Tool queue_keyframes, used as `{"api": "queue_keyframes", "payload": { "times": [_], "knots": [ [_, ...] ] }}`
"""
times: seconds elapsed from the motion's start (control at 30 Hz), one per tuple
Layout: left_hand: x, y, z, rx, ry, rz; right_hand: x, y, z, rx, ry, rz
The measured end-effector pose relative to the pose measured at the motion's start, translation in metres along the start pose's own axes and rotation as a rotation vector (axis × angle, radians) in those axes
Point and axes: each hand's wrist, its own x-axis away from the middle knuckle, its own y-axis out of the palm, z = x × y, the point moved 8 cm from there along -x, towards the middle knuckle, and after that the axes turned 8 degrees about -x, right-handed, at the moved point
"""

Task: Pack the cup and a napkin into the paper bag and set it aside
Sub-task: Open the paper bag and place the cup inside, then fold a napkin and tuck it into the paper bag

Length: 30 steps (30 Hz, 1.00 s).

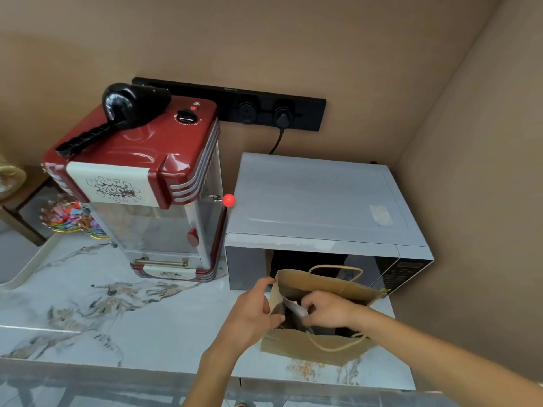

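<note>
**Napkin going into bag; cup not visible**

Right fingers [308, 306] pinched together on a pale folded sheet, taken to be the napkin [296, 310], inside the mouth of the bag [311, 346]. The right hand [330, 309] sits over the opening, wrist crossing the near rim, forearm running off to the lower right of the frame.

Left fingers [271, 314] curl over the bag's left edge, thumb outside, clamped on the paper to hold the mouth open. The left hand [252, 311] is just left of the bag, arm leaving at bottom centre.

Bag stands upright on the marble counter [117, 312], lower centre-right, directly in front of the microwave [317, 201]; contact between the two cannot be told. One twine handle stands up at the far side, the other droops over the near wall.

Cup: not seen anywhere. The bag's interior is dark and mostly covered by the right hand, so whether the cup is inside cannot be told.

Red popcorn machine [141, 171] at centre-left, clear of the work.

Judgement: napkin step is in hand, not finished, as the napkin is gripped, not released. Left to do: let go, withdraw both hands, set the bag aside. Cup status unconfirmed.
</note>
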Motion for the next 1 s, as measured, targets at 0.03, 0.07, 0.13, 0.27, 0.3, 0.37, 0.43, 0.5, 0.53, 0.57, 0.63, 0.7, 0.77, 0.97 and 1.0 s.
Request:
{"api": "queue_keyframes", "payload": {
  "times": [0.03, 0.07, 0.13, 0.27, 0.3, 0.37, 0.43, 0.5, 0.53, 0.57, 0.63, 0.7, 0.77, 0.97, 1.0],
  "knots": [
    [0.001, -0.001, 0.001, 0.0, 0.001, 0.001, 0.009, -0.005, -0.004, -0.043, -0.011, 0.007],
    [0.001, -0.002, 0.001, 0.001, 0.001, 0.0, 0.018, -0.009, -0.008, -0.073, -0.02, 0.012],
    [0.002, -0.002, 0.002, 0.003, 0.0, -0.003, 0.036, -0.018, -0.013, -0.127, -0.032, 0.036],
    [0.003, -0.005, 0.007, 0.011, 0.007, -0.008, 0.073, -0.038, -0.02, -0.328, -0.068, 0.078],
    [0.004, -0.007, 0.009, 0.018, 0.013, -0.006, 0.082, -0.043, -0.022, -0.41, -0.076, 0.084],
    [0.008, -0.011, 0.015, 0.025, 0.03, 0.001, 0.097, -0.053, -0.023, -0.561, -0.091, 0.092],
    [0.012, -0.016, 0.025, -0.001, 0.063, 0.017, 0.11, -0.063, -0.024, -0.704, -0.114, 0.08],
    [0.019, -0.024, 0.04, 0.004, 0.11, 0.05, 0.123, -0.076, -0.026, -0.845, -0.14, 0.075],
    [0.021, -0.029, 0.048, 0.027, 0.14, 0.071, 0.13, -0.083, -0.026, -0.918, -0.141, 0.095],
    [0.024, -0.034, 0.056, 0.053, 0.171, 0.094, 0.136, -0.09, -0.026, -0.986, -0.138, 0.123],
    [0.027, -0.045, 0.072, 0.151, 0.215, 0.128, 0.149, -0.103, -0.026, -1.1, -0.145, 0.172],
    [0.029, -0.055, 0.083, 0.388, 0.198, 0.131, 0.16, -0.116, -0.034, -1.202, -0.195, 0.188],
    [0.031, -0.062, 0.095, 0.572, 0.183, 0.093, 0.169, -0.128, -0.044, -1.288, -0.261, 0.187],
    [0.038, -0.075, 0.142, 0.855, 0.309, -0.15, 0.183, -0.156, -0.071, -1.459, -0.53, 0.131],
    [0.038, -0.079, 0.146, 0.894, 0.29, -0.155, 0.185, -0.159, -0.074, -1.477, -0.571, 0.116]
  ]
}}
